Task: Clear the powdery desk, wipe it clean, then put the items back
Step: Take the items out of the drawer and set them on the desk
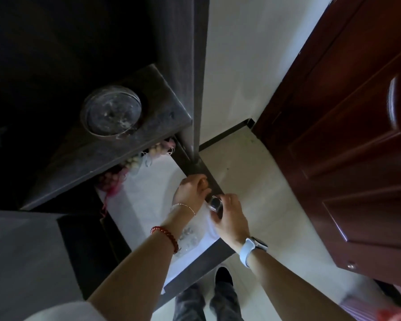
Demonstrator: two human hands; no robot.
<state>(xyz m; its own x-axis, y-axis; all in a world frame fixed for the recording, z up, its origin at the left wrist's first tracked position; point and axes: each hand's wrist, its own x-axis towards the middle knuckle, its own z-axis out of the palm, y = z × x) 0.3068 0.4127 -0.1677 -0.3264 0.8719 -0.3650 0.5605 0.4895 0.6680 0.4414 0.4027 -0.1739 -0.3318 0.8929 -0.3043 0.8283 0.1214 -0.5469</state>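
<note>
The dark desk [130, 156] fills the left of my view, its upper shelf carrying a round glass dish [111, 111] dusted with pale powder near the shelf's right edge. Below the shelf lies the white lower surface [146, 193], running out to the front right corner where I stand. At its back, tucked under the shelf edge, sits a heap of pale and pink beaded strings [130, 165]; near the front edge lies a scatter of small clear bits [189, 237], too blurred for me to name.

My left hand [191, 191] reaches to the right edge of that surface, fingers curled closed; whether they pinch anything I cannot tell. My right hand [229, 218] is just beside it, fingers wrapped around a small clear container with a dark middle [215, 205], holding it at the right edge.

I judge I am handling one of the items, lifting it off or setting it back; the powder on the dish suggests wiping is not finished.

The risks: the container hangs over the edge above the tiled floor [252, 181], so a loosened grip would drop it. My left forearm crosses above the clear bits and could sweep them off the front. Any jolt to the shelf could shake powder onto the white surface.
</note>
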